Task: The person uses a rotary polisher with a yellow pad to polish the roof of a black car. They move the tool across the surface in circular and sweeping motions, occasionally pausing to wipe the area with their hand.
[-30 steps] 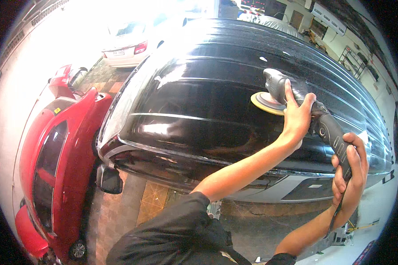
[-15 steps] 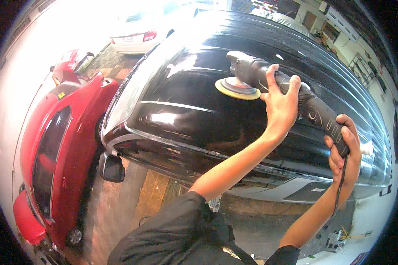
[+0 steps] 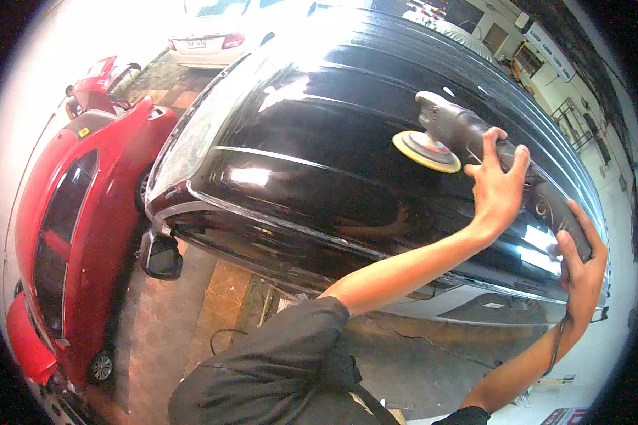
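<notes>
A black corded polisher [image 3: 455, 127] with a round yellow-edged pad [image 3: 427, 151] lies along the glossy black roof of a vehicle [image 3: 319, 205]. Around the middle of its body, behind the pad, my left hand [image 3: 497, 185] is closed, thumb and fingers wrapped over it. At the rear end of the tool, my right hand [image 3: 581, 248] grips the handle. From there a dark cord [image 3: 556, 347] hangs down along my right forearm. The pad appears to sit on the roof near its middle, tilted a little.
To the left stands a red car [image 3: 85, 234], and a white car [image 3: 209, 46] is parked beyond. The black vehicle's side mirror [image 3: 161, 255] sticks out at its front left corner. Metal racks [image 3: 568, 124] line the wall at the far right.
Both hands have carried the polisher to the right and slightly nearer across the roof. My right arm now reaches farther right. The whole view has shifted slightly.
</notes>
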`<state>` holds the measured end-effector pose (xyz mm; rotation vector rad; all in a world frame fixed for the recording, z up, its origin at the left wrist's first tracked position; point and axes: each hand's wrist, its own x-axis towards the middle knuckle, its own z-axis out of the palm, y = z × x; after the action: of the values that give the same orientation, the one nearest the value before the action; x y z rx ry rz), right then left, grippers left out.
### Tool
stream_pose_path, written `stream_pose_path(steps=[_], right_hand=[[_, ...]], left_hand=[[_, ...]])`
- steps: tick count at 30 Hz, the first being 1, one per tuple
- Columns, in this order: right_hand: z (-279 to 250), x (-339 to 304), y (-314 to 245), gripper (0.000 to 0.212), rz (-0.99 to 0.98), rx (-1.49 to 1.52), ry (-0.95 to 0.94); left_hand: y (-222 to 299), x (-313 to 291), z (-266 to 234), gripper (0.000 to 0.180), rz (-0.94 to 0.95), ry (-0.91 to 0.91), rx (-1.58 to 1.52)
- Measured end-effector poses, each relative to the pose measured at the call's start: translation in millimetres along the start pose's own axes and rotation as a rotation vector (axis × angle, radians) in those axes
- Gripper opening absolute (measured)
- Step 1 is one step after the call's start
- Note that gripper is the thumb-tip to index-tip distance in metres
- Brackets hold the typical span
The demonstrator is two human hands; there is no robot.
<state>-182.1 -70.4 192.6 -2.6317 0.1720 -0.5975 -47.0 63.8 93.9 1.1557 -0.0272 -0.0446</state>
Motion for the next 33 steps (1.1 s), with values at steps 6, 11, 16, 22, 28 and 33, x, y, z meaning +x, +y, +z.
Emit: stream_pose_path(steps=[6, 11, 16, 22, 28, 33], right_hand=[[-19, -18, 1, 0.056, 0.11, 0.047, 0.039], [-9, -16, 8, 0.056, 0.127, 0.159, 0.021], [20, 4, 10, 0.059, 0.086, 0.264, -0.017], [56, 34, 8, 0.058, 0.022, 0.345, -0.077], [81, 54, 16, 0.061, -0.013, 0.455, -0.188], [79, 50, 32, 0.063, -0.003, 0.435, -0.156]], left_hand=[[-14, 3, 33, 0.059, -0.033, -0.142, -0.024], [-6, -5, 20, 0.062, -0.08, -0.117, -0.016], [-2, 9, -7, 0.064, 0.012, 0.001, 0.081], [7, 22, -42, 0.063, 0.069, 0.112, 0.092], [6, 34, -55, 0.062, 0.097, 0.19, 0.155], [-5, 30, -42, 0.063, 0.095, 0.182, 0.123]])
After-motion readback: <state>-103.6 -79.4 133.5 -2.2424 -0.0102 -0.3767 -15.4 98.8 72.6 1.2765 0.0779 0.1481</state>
